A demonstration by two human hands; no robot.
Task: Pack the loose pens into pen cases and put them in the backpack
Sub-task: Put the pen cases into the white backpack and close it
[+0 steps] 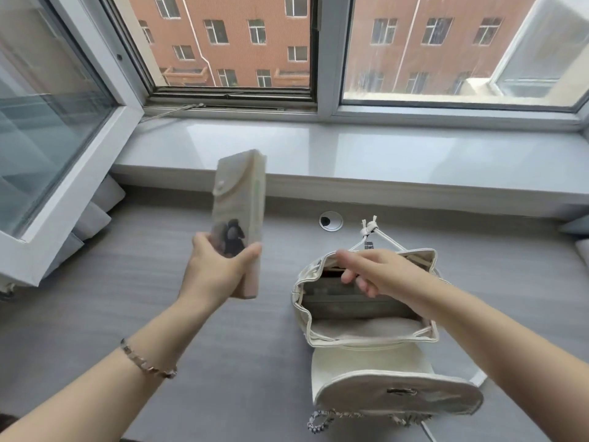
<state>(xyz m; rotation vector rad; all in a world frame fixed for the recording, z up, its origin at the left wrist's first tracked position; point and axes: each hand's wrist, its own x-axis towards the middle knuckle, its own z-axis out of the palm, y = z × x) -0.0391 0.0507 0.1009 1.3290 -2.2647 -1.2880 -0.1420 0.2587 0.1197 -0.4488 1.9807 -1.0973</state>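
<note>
The pen case is smeared by motion blur, so the dark picture on its front cannot be made out, and its lower end is covered by the left hand. The right hand is blurred too, and hides part of the backpack opening; what lies inside is too dim to tell. The chain at the backpack's near end is cut by the bottom edge. Both forearms leave the picture.
</note>
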